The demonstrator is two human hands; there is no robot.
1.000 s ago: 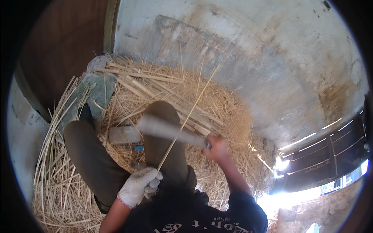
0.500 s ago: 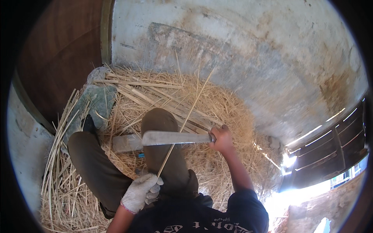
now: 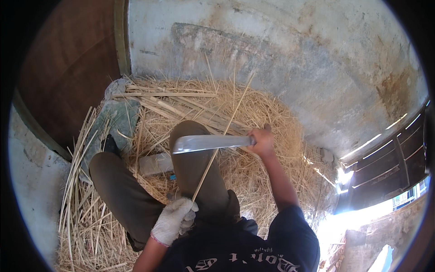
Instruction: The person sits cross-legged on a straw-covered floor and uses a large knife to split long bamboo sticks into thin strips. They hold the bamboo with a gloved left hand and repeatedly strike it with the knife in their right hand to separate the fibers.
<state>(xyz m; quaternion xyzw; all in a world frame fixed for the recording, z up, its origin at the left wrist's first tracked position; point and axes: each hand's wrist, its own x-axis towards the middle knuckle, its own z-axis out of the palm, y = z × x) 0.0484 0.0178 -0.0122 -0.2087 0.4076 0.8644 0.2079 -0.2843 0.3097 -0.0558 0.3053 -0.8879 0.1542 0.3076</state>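
Observation:
My left hand (image 3: 174,221), in a whitish work glove, is closed around the near end of a long thin bamboo strip (image 3: 235,110). The strip slants up and away to the right, past my right knee. Bare and closed, my right hand (image 3: 262,141) grips a machete (image 3: 204,143) by its handle, most of which the fingers hide. Its broad metal blade points left, crossing the strip above my right thigh. Whether blade and strip touch, I cannot tell.
Thin shavings (image 3: 272,113) cover the floor around my legs. Split bamboo strips (image 3: 172,106) lie ahead, and long slivers (image 3: 72,181) lean at the left. A pale block (image 3: 154,164) sits between my knees. A stained wall (image 3: 290,59) rises ahead, beside a brown door (image 3: 68,68).
The machete and my right hand have moved slightly farther away along the strip, and the blade now tilts more. My left hand keeps its hold on the strip. The whole view has shifted slightly.

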